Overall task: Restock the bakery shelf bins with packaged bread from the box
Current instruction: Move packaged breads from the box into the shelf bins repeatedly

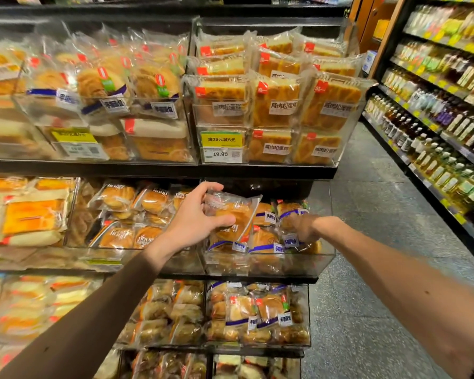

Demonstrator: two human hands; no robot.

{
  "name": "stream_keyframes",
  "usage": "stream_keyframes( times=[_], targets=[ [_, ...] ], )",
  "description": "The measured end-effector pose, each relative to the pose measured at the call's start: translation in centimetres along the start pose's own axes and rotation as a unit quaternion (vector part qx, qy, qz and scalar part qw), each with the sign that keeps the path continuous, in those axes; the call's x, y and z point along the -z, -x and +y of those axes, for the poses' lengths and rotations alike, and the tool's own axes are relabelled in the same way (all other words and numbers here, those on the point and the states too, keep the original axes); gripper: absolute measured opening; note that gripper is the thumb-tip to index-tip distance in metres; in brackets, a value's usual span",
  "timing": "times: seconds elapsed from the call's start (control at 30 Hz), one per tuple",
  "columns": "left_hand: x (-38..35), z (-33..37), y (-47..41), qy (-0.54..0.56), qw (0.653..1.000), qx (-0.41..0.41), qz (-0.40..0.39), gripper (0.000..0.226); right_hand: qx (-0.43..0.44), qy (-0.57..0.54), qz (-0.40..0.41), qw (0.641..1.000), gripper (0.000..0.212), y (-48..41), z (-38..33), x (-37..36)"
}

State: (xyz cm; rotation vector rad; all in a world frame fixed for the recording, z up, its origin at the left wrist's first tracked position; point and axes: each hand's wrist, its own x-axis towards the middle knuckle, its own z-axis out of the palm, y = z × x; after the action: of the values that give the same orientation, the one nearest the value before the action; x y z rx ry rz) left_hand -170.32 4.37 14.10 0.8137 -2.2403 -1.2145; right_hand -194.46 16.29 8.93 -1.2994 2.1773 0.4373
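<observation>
We see one bread packet (231, 214) held tilted over the left end of a clear bin (268, 262) at the right end of the middle shelf (175, 276). Left hand (196, 217) has it — thumb across the front, fingers (207, 187) curled over the top edge, closed on the wrapper. Right hand (303, 228) is down inside the same bin's right side, among blue-labelled bread packs (268, 239); it is blurred, so we cannot tell how far its fingers are open or whether it holds a pack. Bin is only part full, front wall bare. Upper shelf bin (274, 110) is packed with cake slices — price tag (221, 154) at its lower left corner. Bottle shelves (435, 105) line the aisle's right side.
</observation>
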Motion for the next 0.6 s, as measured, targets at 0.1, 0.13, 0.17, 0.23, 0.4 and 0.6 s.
stream_keyframes(
  times=[0.1,0.13,0.17,0.23,0.4,0.6],
  targets=[
    [0.4,-0.2,0.2,0.009,1.000,0.012,0.004,0.063,0.004,-0.055,0.039,0.998,0.067,-0.4,0.5,-1.0],
    [0.5,-0.3,0.2,0.013,1.000,0.015,0.004,0.063,-0.001,-0.060,0.053,0.997,0.064,-0.7,0.5,-1.4],
    [0.5,-0.5,0.2,0.018,1.000,0.017,0.003,0.063,-0.007,-0.066,0.065,0.996,0.062,-0.9,0.5,-1.7],
    [0.5,-0.7,0.2,0.030,0.999,0.024,-0.001,0.063,-0.017,-0.082,0.073,0.994,0.060,-1.5,0.7,-2.5],
    [1.1,-1.4,0.0,0.079,0.996,0.043,-0.008,0.066,-0.024,-0.063,0.094,0.993,0.058,-1.6,0.9,-3.8],
    [2.5,-2.5,0.3,0.145,0.987,0.069,-0.016,0.065,-0.041,-0.002,0.229,0.972,0.054,0.6,-1.7,-2.7]
  ],
)
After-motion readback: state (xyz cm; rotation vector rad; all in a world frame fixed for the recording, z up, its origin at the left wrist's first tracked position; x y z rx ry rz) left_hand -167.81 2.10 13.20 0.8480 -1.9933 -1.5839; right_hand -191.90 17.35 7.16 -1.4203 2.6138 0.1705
